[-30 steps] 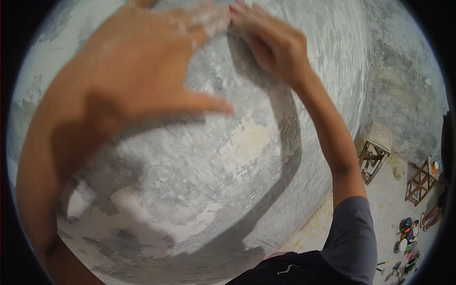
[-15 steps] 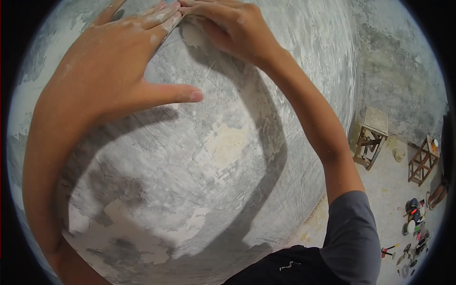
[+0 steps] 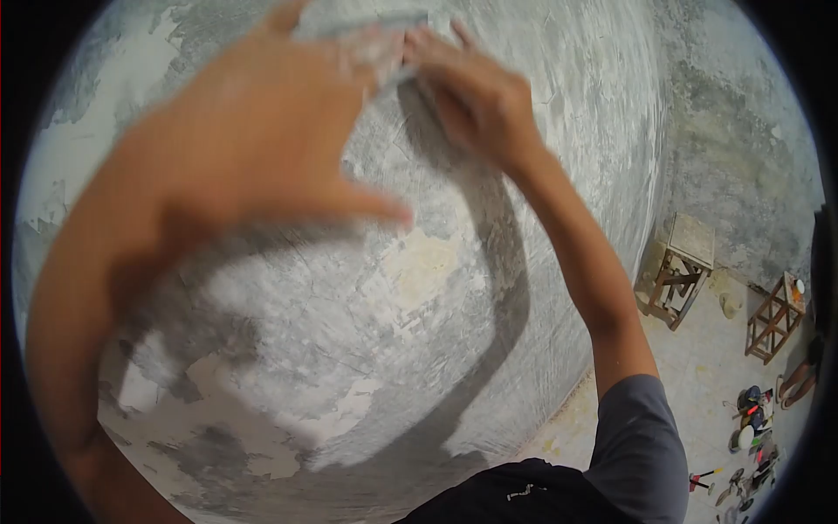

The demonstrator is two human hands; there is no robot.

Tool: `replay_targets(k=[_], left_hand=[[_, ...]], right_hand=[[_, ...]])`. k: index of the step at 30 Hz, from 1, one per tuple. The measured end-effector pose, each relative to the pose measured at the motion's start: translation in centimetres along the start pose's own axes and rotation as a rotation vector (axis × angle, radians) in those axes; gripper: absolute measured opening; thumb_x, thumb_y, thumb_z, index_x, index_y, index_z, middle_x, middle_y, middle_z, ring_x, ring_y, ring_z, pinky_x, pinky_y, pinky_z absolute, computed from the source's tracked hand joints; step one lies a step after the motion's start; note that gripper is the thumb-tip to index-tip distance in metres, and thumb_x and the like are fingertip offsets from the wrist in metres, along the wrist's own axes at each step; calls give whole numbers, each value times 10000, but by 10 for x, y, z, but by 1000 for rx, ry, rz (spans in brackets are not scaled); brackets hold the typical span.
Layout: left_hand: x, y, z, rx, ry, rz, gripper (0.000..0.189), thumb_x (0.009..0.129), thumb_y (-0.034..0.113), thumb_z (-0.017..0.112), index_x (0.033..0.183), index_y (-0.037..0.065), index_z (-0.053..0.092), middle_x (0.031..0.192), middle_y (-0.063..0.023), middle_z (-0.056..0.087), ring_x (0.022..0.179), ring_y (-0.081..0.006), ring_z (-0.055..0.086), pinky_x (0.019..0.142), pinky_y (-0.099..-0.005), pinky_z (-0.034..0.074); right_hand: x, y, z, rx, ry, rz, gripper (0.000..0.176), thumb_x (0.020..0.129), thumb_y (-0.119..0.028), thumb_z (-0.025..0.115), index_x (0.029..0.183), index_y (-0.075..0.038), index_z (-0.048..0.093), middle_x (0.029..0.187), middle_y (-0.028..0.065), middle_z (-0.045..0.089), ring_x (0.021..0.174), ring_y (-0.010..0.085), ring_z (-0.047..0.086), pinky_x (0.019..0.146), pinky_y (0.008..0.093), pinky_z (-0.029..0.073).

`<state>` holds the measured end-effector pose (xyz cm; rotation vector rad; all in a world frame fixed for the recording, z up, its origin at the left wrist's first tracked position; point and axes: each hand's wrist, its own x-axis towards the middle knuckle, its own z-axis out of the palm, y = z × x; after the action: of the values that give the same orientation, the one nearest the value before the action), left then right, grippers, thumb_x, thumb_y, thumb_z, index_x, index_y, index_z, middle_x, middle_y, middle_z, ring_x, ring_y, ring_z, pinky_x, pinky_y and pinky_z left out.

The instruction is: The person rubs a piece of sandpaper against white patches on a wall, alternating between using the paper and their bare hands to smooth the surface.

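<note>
Both of my hands are raised to a patchy grey plastered wall (image 3: 323,288), near the top of the view. My left hand (image 3: 262,131) is smeared by motion, its thumb stretched out to the right and its fingers long against the wall. Its fingertips meet those of my right hand (image 3: 480,96), whose fingers are bent and drawn together. A thin, flat grey strip (image 3: 406,17) shows just above the fingertips. What my right fingers hold is hidden. Whitish dust or paste covers the left fingers.
At right, a wooden stool (image 3: 685,262) and a second wooden stand (image 3: 775,319) stand on the pale floor (image 3: 646,419). Several tools (image 3: 752,437) lie further down. Another person's legs (image 3: 801,375) show at the far right edge. Pale patches mark the wall.
Both hands have shifted to the right along the wall, and the left hand has become blurred. The flat grey strip now shows above the fingertips. The view has tilted slightly.
</note>
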<state>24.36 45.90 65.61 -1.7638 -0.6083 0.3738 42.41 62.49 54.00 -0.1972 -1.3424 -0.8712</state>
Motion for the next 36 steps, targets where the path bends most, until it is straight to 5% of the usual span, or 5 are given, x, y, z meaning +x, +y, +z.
replay_targets(k=[9,11,22,31,36], left_hand=[[22,-31,10,-100,179,-73,993,891,765,550,1505,-12,484,1533,-158,536,1483,-198,437,1301,-501,-41],[13,-20,10,-100,149,-44,961,905,740,554,1503,-9,489,1535,-148,537,1479,-190,441,1297,-514,-39],[24,-26,21,-123,234,-120,825,959,632,579,1481,-3,522,1532,-119,552,1451,-161,477,1275,-570,-5],[-7,-5,23,17,233,-120,789,951,611,614,1457,9,552,1528,-116,556,1448,-138,478,1272,-591,-18],[9,-20,4,-145,169,-183,842,932,575,606,1471,-63,494,1491,-223,552,1415,-275,508,1261,-587,70]], right_hand=[[37,7,-10,96,4,101,162,924,27,661,1069,53,728,1191,240,727,1099,362,728,969,412,586],[9,3,3,1,44,50,242,908,-37,713,1136,-103,758,1220,100,752,1218,296,684,1181,515,431],[36,-12,-8,22,31,196,165,929,42,636,1068,77,717,1178,255,724,1119,369,718,987,419,575],[6,-26,4,-126,-15,132,248,931,-35,694,1173,-59,740,1260,171,720,1187,325,694,1093,477,520],[40,-30,0,-45,13,272,189,933,8,657,1103,55,727,1190,237,727,1125,357,718,970,401,593]])
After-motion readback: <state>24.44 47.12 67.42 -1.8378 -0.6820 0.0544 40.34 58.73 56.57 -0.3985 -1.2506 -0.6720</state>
